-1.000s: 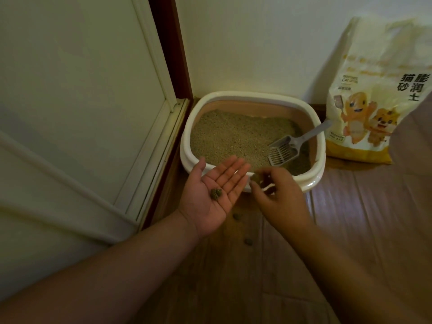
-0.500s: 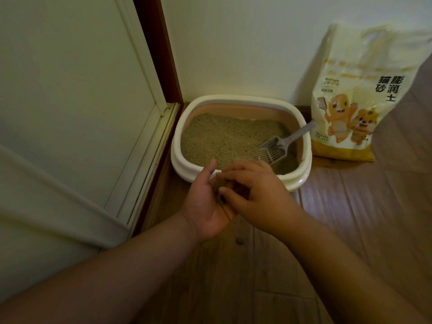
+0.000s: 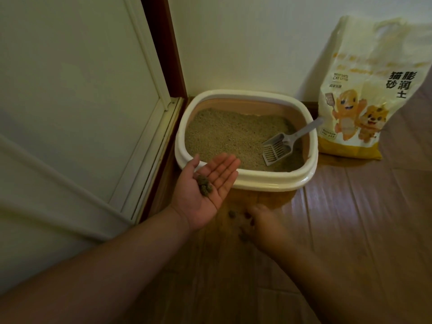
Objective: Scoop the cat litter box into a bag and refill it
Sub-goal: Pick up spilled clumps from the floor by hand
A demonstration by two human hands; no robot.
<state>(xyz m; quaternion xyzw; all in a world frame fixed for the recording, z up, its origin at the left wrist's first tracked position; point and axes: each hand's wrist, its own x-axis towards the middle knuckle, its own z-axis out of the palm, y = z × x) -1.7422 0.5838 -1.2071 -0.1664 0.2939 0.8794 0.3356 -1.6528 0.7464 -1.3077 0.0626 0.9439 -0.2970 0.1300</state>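
Before the litter box (image 3: 245,181), flat left palm (image 3: 205,195) cradles clumps (image 3: 204,184); right hand's (image 3: 264,223) grip unclear.

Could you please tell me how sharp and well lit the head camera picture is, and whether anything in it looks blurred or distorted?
Head view: dim, yellowish light; the right hand near the floor clumps is motion-blurred; the left hand and litter box are fairly sharp; the litter bag is washed out at its top; wide-angle bending curves the door frame.

Cream litter box (image 3: 245,181) of tan litter holds a grey scoop (image 3: 278,148); yellow litter bag (image 3: 364,94) stands beside it.
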